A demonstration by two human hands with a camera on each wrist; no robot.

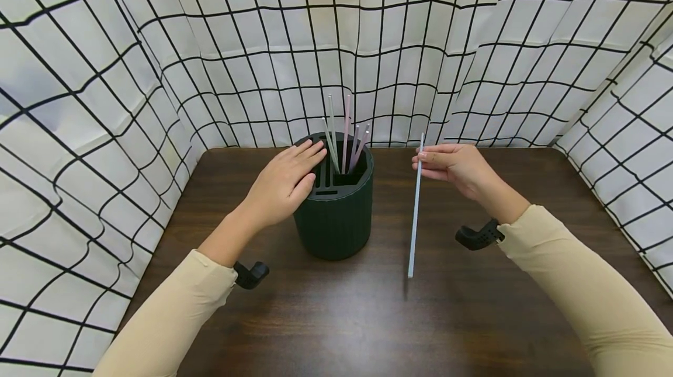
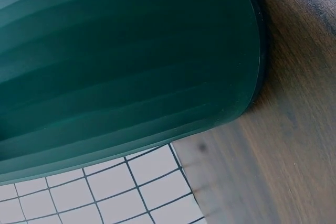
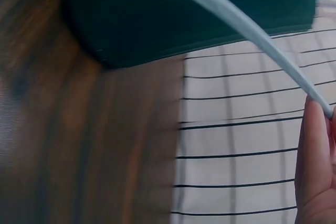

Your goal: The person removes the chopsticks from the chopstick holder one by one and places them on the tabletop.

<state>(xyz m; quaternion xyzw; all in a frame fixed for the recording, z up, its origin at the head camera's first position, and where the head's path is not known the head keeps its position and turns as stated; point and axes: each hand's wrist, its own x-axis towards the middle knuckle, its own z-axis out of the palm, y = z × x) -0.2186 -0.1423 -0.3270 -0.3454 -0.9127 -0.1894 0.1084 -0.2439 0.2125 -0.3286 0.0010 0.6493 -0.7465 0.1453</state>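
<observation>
A dark green ribbed holder [image 1: 333, 225], slotted on top, stands upright on the table. Several thin pale green, pink and lilac straws [image 1: 345, 137] stick up out of its open compartment. My left hand [image 1: 286, 181] rests on the left side of its top, fingers stretched out over the slots. To the right, my right hand [image 1: 454, 166] pinches a light blue straw [image 1: 414, 219] near its upper end between thumb and fingers; the straw hangs down, its lower end toward me. In the right wrist view the straw [image 3: 236, 19] crosses in front of the holder [image 3: 157, 19].
The dark brown wooden table [image 1: 336, 318] has rounded back corners. White cloth with a black grid [image 1: 389, 32] walls it in at the back and both sides. Black wrist devices [image 1: 251, 275] sit at both cuffs.
</observation>
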